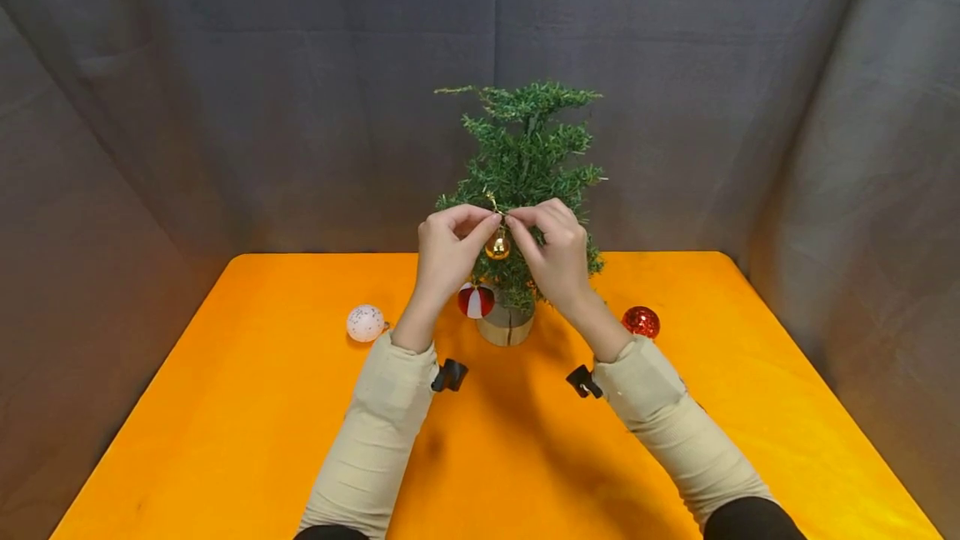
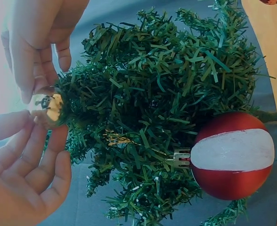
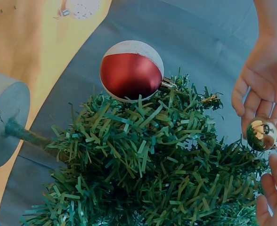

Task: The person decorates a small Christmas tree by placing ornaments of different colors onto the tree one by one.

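Note:
In the head view, my left hand (image 1: 448,252) and right hand (image 1: 557,250) meet in front of a small artificial Christmas tree (image 1: 528,144). Both pinch the string at the top of a small shiny gold bauble (image 1: 497,245), which hangs just below the fingertips. Whether the string loops round a branch cannot be made out. A red and white bauble (image 2: 232,155) hangs from a lower branch by a gold cord. The left wrist view has my left hand (image 2: 28,169) below the gold bauble and my right hand (image 2: 42,37) above it.
A white speckled bauble (image 1: 366,323) lies on the orange table (image 1: 247,407) at left, and a glittery red bauble (image 1: 641,322) at right, beside the right forearm. The tree stands on a round wooden base (image 1: 504,330). Grey curtains (image 1: 315,107) enclose the back and sides.

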### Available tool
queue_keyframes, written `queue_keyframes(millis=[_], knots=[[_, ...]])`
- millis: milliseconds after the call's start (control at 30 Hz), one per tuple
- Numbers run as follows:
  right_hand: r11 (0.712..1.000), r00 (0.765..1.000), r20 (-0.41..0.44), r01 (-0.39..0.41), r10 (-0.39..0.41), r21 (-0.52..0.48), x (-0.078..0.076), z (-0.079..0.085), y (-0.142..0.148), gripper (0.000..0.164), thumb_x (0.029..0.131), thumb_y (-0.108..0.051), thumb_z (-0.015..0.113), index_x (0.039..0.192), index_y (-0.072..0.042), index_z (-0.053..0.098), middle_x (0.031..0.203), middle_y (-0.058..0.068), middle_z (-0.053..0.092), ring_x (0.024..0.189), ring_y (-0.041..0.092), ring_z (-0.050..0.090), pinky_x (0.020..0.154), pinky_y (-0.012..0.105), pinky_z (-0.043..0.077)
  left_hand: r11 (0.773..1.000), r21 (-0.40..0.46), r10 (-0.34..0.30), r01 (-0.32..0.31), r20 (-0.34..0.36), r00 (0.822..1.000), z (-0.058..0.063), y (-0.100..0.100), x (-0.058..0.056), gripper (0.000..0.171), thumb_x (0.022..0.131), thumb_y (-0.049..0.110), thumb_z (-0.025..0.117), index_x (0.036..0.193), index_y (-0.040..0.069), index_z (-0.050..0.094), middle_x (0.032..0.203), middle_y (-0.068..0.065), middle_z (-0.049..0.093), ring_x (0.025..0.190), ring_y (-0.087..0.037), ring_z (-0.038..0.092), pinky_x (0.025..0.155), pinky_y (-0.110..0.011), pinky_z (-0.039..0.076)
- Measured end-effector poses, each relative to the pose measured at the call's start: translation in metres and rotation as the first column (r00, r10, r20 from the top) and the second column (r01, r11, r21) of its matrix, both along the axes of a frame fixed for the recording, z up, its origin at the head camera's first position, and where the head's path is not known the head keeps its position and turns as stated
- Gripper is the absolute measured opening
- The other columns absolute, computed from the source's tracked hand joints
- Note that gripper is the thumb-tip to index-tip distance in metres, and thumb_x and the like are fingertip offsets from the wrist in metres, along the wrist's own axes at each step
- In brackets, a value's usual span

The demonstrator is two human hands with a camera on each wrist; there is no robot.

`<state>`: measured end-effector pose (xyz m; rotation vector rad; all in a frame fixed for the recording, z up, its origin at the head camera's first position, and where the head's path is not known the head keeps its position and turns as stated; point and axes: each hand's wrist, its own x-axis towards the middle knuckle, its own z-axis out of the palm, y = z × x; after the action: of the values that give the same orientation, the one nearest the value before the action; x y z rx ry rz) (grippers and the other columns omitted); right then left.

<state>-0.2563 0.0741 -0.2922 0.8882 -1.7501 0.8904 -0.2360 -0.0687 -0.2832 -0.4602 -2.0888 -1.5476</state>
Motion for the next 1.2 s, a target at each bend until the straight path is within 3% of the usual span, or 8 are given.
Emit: queue_keyframes(millis=[300,533,1200], knots=[[1.0,1.0,0.009,0.001,0.0,-0.023,0.0,0.002,0.0,0.007,0.081,0.0,0.062,0.082,0.005,0.067,0.067,0.011,0.061,0.065,0.021,0.052,0.054,0.028,0.04,1.0,-0.003,0.027,-0.027,-0.002,1.0,0.002,0.002,-0.003,0.017,0.085,0.018,0.062,0.082,0.003,0.069,0.069,-0.005,0.064,0.06,-0.015,0.056,0.056,-0.026,0.044],[1.0,0.997,0.078,-0.021,0.021,0.004,-0.001,0.002,0.0,0.01,0.085,0.001,0.058,0.082,0.007,0.066,0.068,0.011,0.062,0.066,0.021,0.052,0.057,0.028,0.042,0.999,0.004,0.048,-0.048,-0.001,0.999,0.002,0.002,-0.007,0.018,0.086,0.018,0.061,0.082,0.002,0.068,0.067,-0.006,0.062,0.057,-0.015,0.053,0.054,-0.025,0.042],[0.987,0.979,0.137,0.158,-0.154,-0.02,-0.004,0.002,0.004,0.012,0.084,-0.004,0.059,0.08,0.004,0.068,0.068,0.012,0.062,0.063,0.021,0.053,0.056,0.031,0.044,0.996,-0.064,0.067,-0.067,-0.003,0.998,0.003,0.011,-0.021,0.017,0.086,0.019,0.062,0.085,0.003,0.069,0.075,-0.006,0.065,0.064,-0.015,0.056,0.06,-0.026,0.045]])
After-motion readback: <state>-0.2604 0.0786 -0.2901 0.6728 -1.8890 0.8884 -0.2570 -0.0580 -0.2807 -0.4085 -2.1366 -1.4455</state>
